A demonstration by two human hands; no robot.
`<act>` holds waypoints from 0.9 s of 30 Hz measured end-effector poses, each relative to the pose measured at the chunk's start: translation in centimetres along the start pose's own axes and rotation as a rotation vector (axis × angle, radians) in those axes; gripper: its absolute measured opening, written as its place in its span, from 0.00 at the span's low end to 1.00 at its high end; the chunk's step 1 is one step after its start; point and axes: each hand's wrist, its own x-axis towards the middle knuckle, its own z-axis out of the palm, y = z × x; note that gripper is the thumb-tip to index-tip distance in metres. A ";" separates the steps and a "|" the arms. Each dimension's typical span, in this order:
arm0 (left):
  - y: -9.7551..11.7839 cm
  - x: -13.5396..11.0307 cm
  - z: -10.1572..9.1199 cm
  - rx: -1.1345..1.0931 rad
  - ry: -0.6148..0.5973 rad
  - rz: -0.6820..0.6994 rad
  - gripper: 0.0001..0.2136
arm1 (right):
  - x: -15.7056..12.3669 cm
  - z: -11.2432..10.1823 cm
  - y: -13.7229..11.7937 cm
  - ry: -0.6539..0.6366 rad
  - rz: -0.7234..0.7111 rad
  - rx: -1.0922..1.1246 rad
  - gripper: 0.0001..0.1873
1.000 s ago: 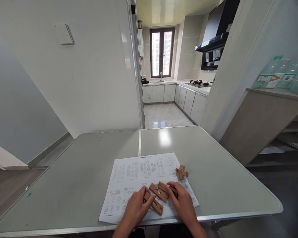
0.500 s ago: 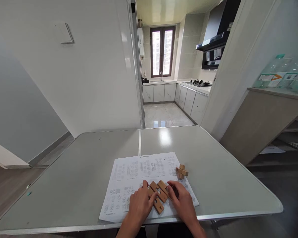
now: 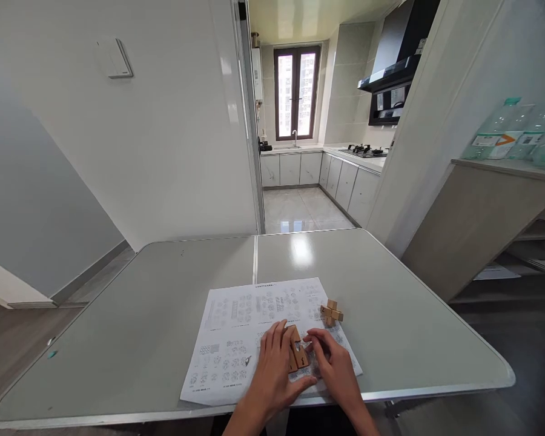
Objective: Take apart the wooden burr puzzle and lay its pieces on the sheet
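Flat notched wooden puzzle pieces [image 3: 297, 351] lie gathered on a printed instruction sheet [image 3: 236, 345] near the table's front edge. My left hand [image 3: 275, 369] lies over their left side with fingers stretched out, pressing on them. My right hand [image 3: 331, 366] touches their right side with curled fingers; part of the pieces is hidden under both hands. A small assembled wooden cross [image 3: 331, 313] stands apart on the sheet's right edge, just beyond my right hand.
The grey folding table [image 3: 131, 327] has a centre seam and rounded corners. A white wall stands beyond it, with a kitchen doorway behind. A shelf unit at right carries water bottles [image 3: 513, 130].
The spread-out wooden pieces have been pushed together into a tight group. My left hand slid right and forward over them; my right hand stayed close on the other side.
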 end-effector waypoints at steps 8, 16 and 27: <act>-2.2 2.7 0.6 0.071 0.073 0.031 0.27 | 0.0 0.0 0.1 0.001 0.009 -0.003 0.21; -6.7 5.6 -1.6 0.266 0.201 -0.211 0.22 | 0.0 0.0 0.7 0.031 -0.015 -0.006 0.19; -14.1 3.4 -7.7 0.348 0.391 -0.488 0.27 | 0.0 0.1 1.1 -0.009 0.024 -0.048 0.20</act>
